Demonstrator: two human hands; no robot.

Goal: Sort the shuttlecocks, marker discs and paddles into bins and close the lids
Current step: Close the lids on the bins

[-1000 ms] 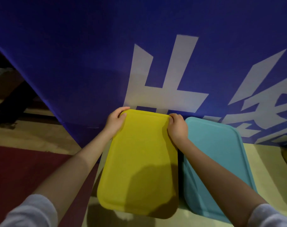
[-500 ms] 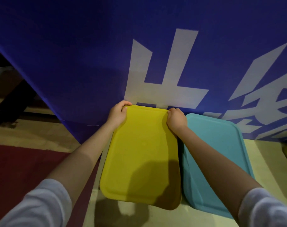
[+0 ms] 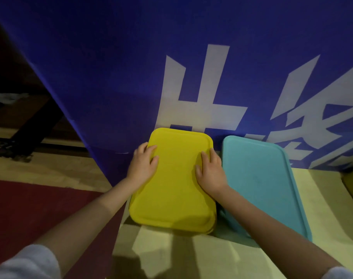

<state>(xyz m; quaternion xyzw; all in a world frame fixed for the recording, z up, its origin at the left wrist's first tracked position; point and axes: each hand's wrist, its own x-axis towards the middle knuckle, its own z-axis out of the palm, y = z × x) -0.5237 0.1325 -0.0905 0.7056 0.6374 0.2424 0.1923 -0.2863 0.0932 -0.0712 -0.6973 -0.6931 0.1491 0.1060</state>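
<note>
— Hands are laid flat, fingers spread: left hand (image 3: 144, 165) and right hand (image 3: 210, 172) on the yellow lid (image 3: 174, 186). Why?

— So it is pushed shut on its bin. The blue lid (image 3: 260, 182), just beside, is already on.

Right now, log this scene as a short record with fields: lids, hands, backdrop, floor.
yellow lid: lies flat, apparently on its bin, left of the teal lid
teal lid: lies flat beside it, untouched
left hand: fingers straight, pressing the yellow lid's left side
right hand: fingers straight, pressing its right side
backdrop: blue banner with white characters
floor: pale strip, dark red area at left
</note>
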